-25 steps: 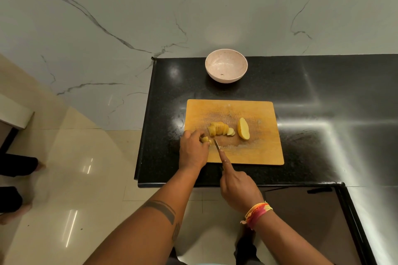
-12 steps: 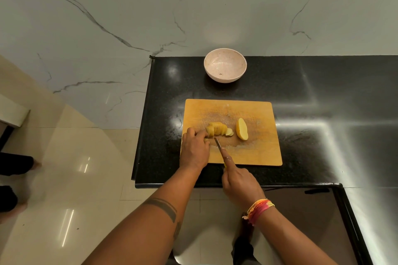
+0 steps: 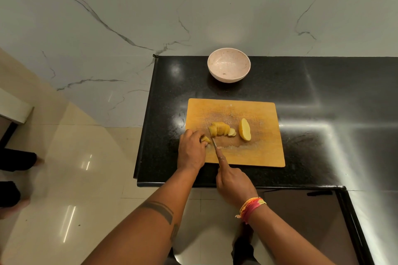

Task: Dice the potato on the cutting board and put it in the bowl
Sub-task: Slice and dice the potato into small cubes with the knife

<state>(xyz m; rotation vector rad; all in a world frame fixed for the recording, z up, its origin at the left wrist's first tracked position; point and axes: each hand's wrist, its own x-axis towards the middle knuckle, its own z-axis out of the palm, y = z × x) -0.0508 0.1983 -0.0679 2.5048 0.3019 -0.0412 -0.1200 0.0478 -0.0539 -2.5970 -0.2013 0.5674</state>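
Your left hand [image 3: 191, 150] pinches a potato piece [image 3: 205, 139] on the cutting board [image 3: 258, 153], while your right hand [image 3: 233, 183] grips the knife [image 3: 214, 143] beside it.

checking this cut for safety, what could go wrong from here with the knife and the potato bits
1. The left hand pinches a small potato piece right beside the knife blade, so a slip could likely nick a fingertip.
2. That cut sits near the cutting board left edge, so bits may roll onto the black counter.
3. The bowl stands apart behind the board, so dice could drop on the way.
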